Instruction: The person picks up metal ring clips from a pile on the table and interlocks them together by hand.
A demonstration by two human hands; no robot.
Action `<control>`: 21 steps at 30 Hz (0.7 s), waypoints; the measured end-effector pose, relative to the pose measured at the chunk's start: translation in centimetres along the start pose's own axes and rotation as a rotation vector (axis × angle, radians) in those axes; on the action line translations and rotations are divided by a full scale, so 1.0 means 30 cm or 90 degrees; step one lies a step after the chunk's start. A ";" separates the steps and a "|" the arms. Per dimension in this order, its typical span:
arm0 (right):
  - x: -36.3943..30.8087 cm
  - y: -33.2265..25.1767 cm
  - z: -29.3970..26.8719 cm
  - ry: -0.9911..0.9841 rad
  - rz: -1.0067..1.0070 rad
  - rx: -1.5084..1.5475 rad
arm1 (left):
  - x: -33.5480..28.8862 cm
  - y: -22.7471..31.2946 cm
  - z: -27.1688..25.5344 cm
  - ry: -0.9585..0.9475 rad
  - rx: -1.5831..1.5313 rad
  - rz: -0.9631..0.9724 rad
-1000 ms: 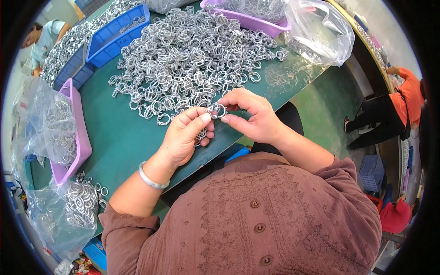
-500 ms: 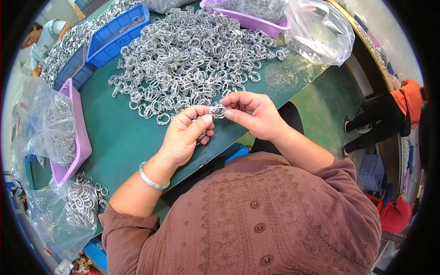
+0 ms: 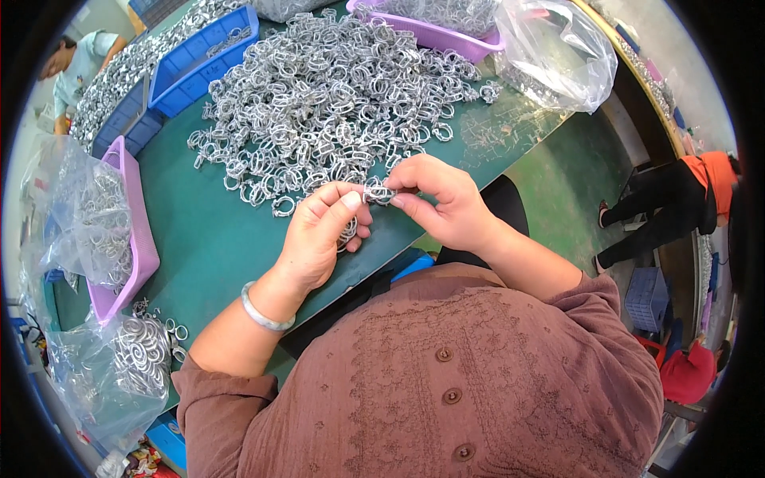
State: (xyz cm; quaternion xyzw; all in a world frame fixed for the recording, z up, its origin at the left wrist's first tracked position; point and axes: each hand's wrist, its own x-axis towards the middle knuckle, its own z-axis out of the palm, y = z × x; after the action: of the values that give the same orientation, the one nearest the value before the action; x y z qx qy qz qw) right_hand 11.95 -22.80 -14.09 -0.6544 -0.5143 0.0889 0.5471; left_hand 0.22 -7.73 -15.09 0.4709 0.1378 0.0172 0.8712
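Between my two hands, above the near edge of the green table, is a silvery metal ring clamp. My left hand pinches its left side between thumb and forefinger. More metal rings sit under that hand's curled fingers. With thumb and forefinger, my right hand grips the clamp's right side. Just beyond both hands spreads a large heap of similar metal ring clamps.
Beyond the heap stand a blue bin and a purple tray, with a clear plastic bag to the right. At left are another purple tray and bagged rings. Other people are at far right and upper left.
The ring clamp between my fingers has turned and now shows more side-on. My right hand has shifted slightly; the left has barely moved.
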 end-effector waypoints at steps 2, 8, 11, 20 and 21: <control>0.003 -0.002 0.004 0.010 -0.094 -0.089 | -0.001 -0.010 -0.006 -0.001 0.062 0.001; 0.005 -0.007 0.007 0.008 -0.101 -0.098 | 0.003 -0.014 -0.003 0.019 0.073 -0.001; 0.003 -0.004 0.005 0.011 -0.102 -0.105 | 0.003 -0.015 -0.002 0.021 0.067 -0.002; -0.007 0.002 0.010 0.020 -0.034 0.002 | 0.005 -0.023 -0.008 0.004 0.086 0.028; -0.008 0.002 0.008 0.021 -0.034 0.002 | 0.005 -0.022 -0.008 0.003 0.087 0.028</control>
State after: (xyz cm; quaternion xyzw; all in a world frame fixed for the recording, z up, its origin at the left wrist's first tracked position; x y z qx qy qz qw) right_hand 11.70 -22.82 -14.32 -0.6411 -0.5221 0.0646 0.5588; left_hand 0.22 -7.87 -15.80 0.5320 0.1305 0.0278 0.8362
